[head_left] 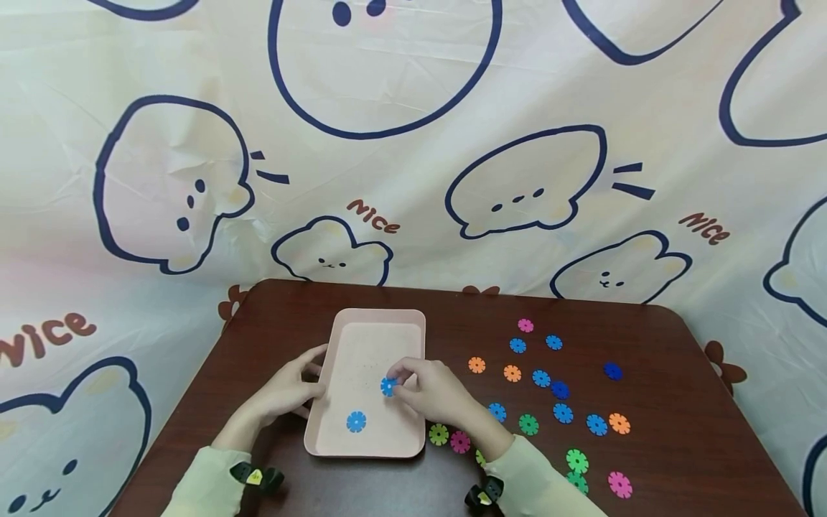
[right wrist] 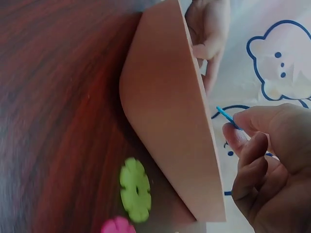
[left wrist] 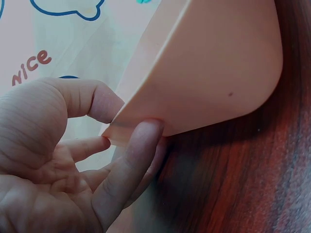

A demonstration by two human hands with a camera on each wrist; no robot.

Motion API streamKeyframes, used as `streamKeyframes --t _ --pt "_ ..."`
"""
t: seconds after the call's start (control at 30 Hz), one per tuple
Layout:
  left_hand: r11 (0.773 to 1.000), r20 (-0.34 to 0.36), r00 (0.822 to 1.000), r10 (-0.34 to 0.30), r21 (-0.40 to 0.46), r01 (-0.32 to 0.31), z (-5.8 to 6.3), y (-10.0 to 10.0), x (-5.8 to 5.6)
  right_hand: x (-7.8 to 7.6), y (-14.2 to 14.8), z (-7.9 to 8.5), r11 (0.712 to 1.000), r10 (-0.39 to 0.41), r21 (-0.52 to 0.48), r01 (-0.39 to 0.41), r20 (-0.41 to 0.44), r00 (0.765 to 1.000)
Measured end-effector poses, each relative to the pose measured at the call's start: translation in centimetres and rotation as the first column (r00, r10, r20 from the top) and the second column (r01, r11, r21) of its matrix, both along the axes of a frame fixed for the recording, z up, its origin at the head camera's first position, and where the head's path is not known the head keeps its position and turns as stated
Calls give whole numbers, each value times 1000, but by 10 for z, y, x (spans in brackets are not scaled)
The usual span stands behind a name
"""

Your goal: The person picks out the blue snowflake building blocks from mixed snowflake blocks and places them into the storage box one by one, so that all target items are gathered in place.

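A light pink tray (head_left: 365, 454) lies on the table, one blue snowflake disc (head_left: 356, 421) flat in its lower part. My left hand (head_left: 290, 385) is at the tray's left edge; in the left wrist view its fingers (left wrist: 146, 136) grip the rim from both sides. Over the right half of the tray, my right hand (head_left: 429, 388) pinches another blue snowflake disc (head_left: 388, 387) between thumb and fingertips. From the right wrist, that disc (right wrist: 227, 117) appears edge-on, above the level of the tray's rim.
Loose notched discs spread across the dark brown table (head_left: 685, 409) right of the tray, among them orange (head_left: 512, 373), green (head_left: 528, 424) and pink (head_left: 620, 485) ones. A yellow-green disc (head_left: 438, 434) lies close by the tray's lower right corner. Behind hangs a printed cloth (head_left: 413, 179).
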State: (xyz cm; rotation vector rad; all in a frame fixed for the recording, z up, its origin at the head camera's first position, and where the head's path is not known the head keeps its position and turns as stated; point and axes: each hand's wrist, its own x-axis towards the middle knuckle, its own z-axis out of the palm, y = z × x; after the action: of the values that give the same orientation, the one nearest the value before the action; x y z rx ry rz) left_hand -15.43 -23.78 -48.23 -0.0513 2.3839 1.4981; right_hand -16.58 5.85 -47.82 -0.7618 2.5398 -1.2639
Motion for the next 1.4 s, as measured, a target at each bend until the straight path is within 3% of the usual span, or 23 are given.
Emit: streamKeyframes --t 0.47,0.8,1.1,1.4 --pt "1000 -4 1000 -1 7 1 -4 0 -2 -2 -39 -14 999 29 28 -28 -20 999" --pt "1000 -1 1000 -9 20 9 -4 -2 -2 -4 -61 -23 996 -21 91 24 -36 999" --pt "1000 -6 1000 -11 28 11 -5 -2 -2 -4 -62 -25 985 -44 165 60 -99 994" --pt "1000 -8 1000 -11 25 11 -5 -2 -2 -2 -55 -14 979 -33 197 58 -129 991"
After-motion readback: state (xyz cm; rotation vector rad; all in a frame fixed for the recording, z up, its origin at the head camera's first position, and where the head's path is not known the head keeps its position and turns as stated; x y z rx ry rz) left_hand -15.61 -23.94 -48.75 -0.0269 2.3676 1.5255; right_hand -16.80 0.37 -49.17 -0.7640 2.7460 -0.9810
